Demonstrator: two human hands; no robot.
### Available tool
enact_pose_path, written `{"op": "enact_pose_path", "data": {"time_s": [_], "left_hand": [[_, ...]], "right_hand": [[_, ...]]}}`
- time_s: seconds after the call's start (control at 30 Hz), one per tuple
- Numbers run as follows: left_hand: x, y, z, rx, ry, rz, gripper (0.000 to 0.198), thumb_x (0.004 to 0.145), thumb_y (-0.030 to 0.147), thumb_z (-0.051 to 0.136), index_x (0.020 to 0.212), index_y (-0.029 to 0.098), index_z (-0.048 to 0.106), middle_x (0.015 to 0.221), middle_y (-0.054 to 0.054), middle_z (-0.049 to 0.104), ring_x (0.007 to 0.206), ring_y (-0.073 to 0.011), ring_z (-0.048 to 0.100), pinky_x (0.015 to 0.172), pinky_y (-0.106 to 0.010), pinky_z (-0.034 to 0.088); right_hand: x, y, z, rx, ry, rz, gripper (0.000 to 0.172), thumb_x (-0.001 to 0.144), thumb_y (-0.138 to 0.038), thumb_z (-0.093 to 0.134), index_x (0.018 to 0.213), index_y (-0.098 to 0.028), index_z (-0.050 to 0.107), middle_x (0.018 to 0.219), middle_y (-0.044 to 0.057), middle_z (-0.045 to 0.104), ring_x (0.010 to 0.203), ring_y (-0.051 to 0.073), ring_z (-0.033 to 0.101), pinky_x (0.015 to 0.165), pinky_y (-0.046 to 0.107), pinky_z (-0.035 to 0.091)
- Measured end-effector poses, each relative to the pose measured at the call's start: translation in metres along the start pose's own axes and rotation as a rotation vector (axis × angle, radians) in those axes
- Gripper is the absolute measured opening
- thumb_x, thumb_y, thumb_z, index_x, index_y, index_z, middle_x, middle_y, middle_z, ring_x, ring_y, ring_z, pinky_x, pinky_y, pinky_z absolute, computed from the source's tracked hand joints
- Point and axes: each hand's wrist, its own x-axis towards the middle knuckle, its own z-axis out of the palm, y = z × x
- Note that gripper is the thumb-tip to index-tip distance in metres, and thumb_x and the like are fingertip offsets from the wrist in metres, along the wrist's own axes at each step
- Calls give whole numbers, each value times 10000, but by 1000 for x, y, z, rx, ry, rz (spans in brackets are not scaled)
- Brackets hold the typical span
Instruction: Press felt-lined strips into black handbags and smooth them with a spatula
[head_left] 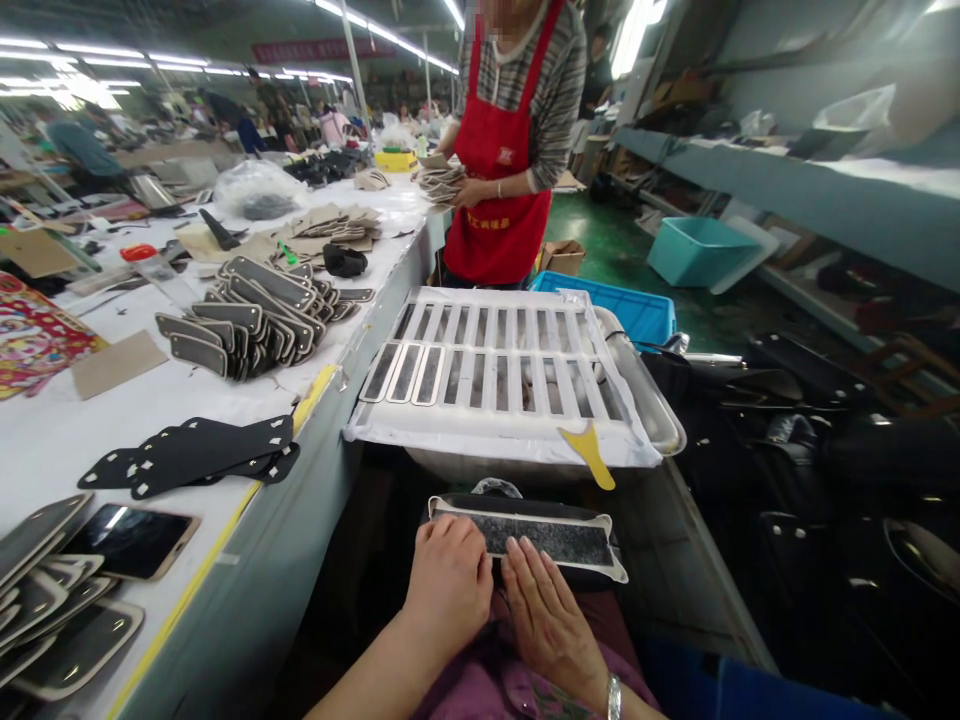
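Note:
Across my lap lies a long dark panel (pixel 570 541) with a speckled grey middle and a pale raised border. My left hand (pixel 450 565) rests at its left part with the fingers curled over the near edge; the fingertips are partly hidden. Flat on the right half of the near edge lies my right hand (pixel 544 600), its fingers stretched out. Just beyond the panel is a slotted white rack (pixel 480 420), with three dark strips with pale edges (pixel 414 374) at its left side. A yellow scraper-like tool (pixel 590 455) sits on the rack's front edge.
To the left runs a white-topped table (pixel 187 400) with piled dark pieces (pixel 255 310), black cutouts (pixel 202 455) and a phone (pixel 131 540). Behind the rack stands a person in a red apron (pixel 499 190), holding stacked pieces. Blue (pixel 630 305) and teal bins (pixel 697 252) are beyond.

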Motion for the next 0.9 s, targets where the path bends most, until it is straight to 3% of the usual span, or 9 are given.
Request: {"op": "enact_pose_path", "data": {"time_s": [0.17,0.27,0.37,0.47,0.6,0.9], "left_hand": [[-6,-9,2,-28,49,-9,45,803,166,506,794,177,549,887,-49,585,897,-232,511,817,-413,374],[-16,-33,-2,-77,147,31,117,782,199,583,893,180,553,1071,-74,560,1024,-245,480,908,-434,347],[-22,-62,-9,-106,122,115,66,784,218,609,843,219,579,1142,-50,536,1108,-253,432,961,-446,324],[-21,-78,-12,-143,114,190,49,826,218,569,806,237,609,1150,-27,538,1141,-240,410,986,-433,318],[-17,-74,-10,-189,147,161,131,849,202,520,761,225,614,1147,-28,542,1140,-230,414,989,-426,326],[-16,-61,-7,-229,170,-22,103,750,100,535,701,190,530,1151,-53,535,1128,-244,433,963,-450,366]], "right_hand": [[8,-5,4,-1,-8,-22,429,820,-76,321,1192,-52,533,1327,148,485,1264,273,385,1068,410,288],[7,-5,6,-9,-13,-12,435,820,-73,328,1210,-54,520,1360,154,446,1265,283,382,1067,418,286],[5,-5,9,-3,-19,-12,444,817,-66,324,1219,-55,511,1378,162,419,1270,290,376,1061,422,298],[5,-7,10,1,-32,-7,437,817,-70,333,1216,-51,510,1375,174,418,1269,301,374,1057,434,304],[11,-11,11,3,-27,-24,439,810,-66,338,1212,-56,513,1367,175,429,1265,288,385,1070,431,287],[34,-22,17,14,-40,-77,428,808,-56,321,1180,-53,534,1311,172,493,1265,297,380,1070,426,278]]}}
